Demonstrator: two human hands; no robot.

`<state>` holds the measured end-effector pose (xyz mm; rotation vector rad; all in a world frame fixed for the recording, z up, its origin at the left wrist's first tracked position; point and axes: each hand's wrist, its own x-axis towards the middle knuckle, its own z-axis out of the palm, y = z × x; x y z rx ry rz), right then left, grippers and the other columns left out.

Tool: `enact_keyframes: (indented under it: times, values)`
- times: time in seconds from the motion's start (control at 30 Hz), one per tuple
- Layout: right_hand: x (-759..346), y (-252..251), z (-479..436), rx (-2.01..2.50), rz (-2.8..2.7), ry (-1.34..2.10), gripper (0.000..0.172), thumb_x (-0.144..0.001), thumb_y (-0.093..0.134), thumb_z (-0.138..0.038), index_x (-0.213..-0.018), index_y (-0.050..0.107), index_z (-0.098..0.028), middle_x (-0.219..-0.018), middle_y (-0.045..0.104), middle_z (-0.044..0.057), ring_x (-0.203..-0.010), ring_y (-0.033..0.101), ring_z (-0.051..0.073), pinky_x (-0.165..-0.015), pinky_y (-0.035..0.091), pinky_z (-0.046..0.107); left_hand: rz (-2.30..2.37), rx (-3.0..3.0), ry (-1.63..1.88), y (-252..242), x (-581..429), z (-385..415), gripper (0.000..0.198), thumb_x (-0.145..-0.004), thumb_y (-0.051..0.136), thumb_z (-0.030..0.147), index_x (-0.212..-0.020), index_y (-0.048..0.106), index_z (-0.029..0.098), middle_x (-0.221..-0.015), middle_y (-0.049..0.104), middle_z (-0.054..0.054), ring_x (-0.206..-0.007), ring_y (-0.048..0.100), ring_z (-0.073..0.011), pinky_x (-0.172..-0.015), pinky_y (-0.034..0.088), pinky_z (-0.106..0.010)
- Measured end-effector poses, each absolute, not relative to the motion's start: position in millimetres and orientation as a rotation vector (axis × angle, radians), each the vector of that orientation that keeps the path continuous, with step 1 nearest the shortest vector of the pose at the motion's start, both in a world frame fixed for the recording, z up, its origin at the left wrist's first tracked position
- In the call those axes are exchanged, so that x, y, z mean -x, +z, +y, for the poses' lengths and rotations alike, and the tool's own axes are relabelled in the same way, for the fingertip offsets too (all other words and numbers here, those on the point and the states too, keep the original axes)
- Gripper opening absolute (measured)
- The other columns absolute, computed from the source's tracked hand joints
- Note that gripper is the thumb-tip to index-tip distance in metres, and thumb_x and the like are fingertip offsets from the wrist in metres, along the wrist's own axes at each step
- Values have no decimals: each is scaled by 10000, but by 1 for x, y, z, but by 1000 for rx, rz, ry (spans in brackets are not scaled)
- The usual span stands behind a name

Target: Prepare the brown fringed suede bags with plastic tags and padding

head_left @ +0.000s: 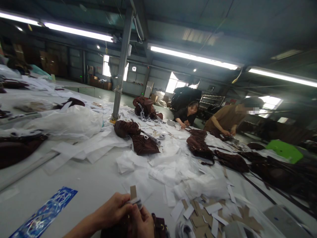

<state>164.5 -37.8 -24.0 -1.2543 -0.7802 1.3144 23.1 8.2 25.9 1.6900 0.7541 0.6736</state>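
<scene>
At the bottom centre, my left hand [116,210] and my right hand [143,223] meet with fingers closed in a pinch. A small grey-brown cardboard strip [133,191] sticks up between them, with a whitish wrapping strip [136,202] around its lower part. Both hands grip this bundle; which fingers bear on which piece is partly hidden. Under and beside them is a dark brown bag [159,226] with small gold-coloured metal fittings, mostly covered by the hands and cut off by the frame's lower edge.
A pile of cardboard pieces [198,219] and a white wrapped roll [184,229] lie to the right. White tissue sheets [173,165] and brown bags [145,143] cover the table beyond. A blue patterned strip [47,211] lies left. Two people [224,119] work across the table, near a post [121,66].
</scene>
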Motion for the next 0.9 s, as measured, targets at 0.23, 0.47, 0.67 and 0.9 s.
enact_keyframes:
  times: [0.23,0.47,0.67,0.9]
  values:
    - [-161,-28,-35,1134,-534,1336,580,-498,763,-694,-653,640,-149,-284,319,-106,-270,217,25,-297,146,154,763,-1700,687,26,-30,8,245,-854,550,393,-891,667,181,-804,605,-18,-743,551,-175,-667,417,-235]
    - [-160,-29,-31,1014,-529,1329,517,-549,803,-599,-742,693,-132,-335,355,-101,-317,233,17,-348,173,154,729,-1794,865,30,-30,3,127,-831,568,242,-923,637,187,-1025,570,-48,-998,535,-203,-911,404,-285]
    - [-162,-35,-30,977,-550,1340,504,-574,811,-560,-825,705,-137,-353,379,-103,-328,267,22,-357,209,152,786,-1818,943,34,-34,-6,161,-871,492,213,-898,648,187,-1049,593,-58,-987,552,-191,-899,408,-268]
    - [-161,-47,-19,1180,-472,1256,523,-481,833,-586,-655,673,-119,-338,425,-81,-302,316,40,-316,240,169,985,-1749,981,13,-39,-2,308,-883,479,320,-623,542,168,-698,561,-18,-687,533,-151,-652,407,-239]
